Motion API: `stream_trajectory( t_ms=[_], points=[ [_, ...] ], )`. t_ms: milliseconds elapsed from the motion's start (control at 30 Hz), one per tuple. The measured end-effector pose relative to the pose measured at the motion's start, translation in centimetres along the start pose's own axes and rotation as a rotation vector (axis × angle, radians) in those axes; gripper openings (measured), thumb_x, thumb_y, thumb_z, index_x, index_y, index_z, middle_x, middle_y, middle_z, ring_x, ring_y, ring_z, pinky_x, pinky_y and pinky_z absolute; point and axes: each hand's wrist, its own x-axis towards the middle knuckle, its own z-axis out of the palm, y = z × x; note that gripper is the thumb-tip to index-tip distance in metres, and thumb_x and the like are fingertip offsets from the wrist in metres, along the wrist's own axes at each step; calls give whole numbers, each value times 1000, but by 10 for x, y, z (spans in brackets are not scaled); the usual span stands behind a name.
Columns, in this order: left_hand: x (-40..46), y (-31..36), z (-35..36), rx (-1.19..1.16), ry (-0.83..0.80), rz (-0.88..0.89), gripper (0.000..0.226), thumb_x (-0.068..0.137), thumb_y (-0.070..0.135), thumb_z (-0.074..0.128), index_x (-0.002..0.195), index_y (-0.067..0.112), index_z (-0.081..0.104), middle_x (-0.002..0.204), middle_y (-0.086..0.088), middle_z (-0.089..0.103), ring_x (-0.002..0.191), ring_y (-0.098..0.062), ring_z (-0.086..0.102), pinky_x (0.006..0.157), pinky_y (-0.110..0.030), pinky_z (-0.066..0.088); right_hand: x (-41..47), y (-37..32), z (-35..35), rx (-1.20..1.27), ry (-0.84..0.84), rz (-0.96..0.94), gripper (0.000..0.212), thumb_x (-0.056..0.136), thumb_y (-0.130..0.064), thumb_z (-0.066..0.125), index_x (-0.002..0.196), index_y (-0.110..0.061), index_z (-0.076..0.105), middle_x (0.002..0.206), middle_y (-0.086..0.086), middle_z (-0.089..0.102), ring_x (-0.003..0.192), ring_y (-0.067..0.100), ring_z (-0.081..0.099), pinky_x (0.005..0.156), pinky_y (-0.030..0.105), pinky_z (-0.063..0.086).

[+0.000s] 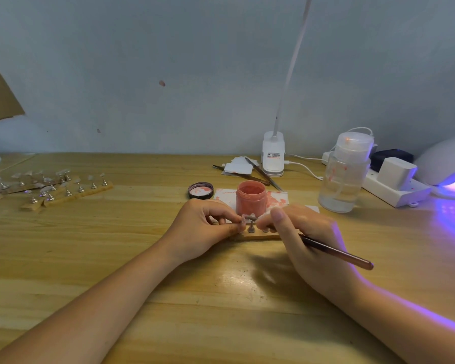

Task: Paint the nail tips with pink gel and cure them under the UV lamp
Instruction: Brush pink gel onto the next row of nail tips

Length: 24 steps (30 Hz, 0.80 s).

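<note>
A small wooden strip (258,236) with metal nail stands lies at the table's middle. One stand (251,227) carries a nail tip (250,217). My left hand (205,229) pinches a nail tip at the strip's left end. My right hand (300,232) grips a dark red brush (336,253), whose bristle end is hidden by the fingers near the tip. Just behind the hands stands an open jar of pink gel (250,197). The white UV lamp (447,166) glows purple at the far right.
The jar's lid (200,190) lies left of the jar. More strips of stands with clear tips (63,189) lie at the left. A clear pump bottle (347,174), power strip (394,187), desk lamp base (273,155), tweezers (263,173) and white pads are at the back.
</note>
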Motion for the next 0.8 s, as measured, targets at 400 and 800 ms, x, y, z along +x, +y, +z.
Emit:
stream_trajectory(
  t_ms=[400, 800],
  points=[
    [0, 0, -1, 5, 3, -15, 23, 72, 2, 74, 71, 25, 70, 69, 7, 65, 56, 0, 47, 52, -11, 36, -1, -2, 0, 28, 0, 33, 52, 94, -44, 37, 73, -13, 72, 71, -6, 68, 69, 3, 62, 65, 25, 49],
    [0, -1, -4, 25, 31, 12, 21, 71, 5, 75, 69, 25, 71, 73, 3, 65, 62, -4, 52, 56, -14, 40, 1, -5, -4, 67, 86, 25, 38, 91, -30, 42, 73, -11, 69, 71, -3, 67, 70, 4, 62, 64, 25, 49]
  ],
)
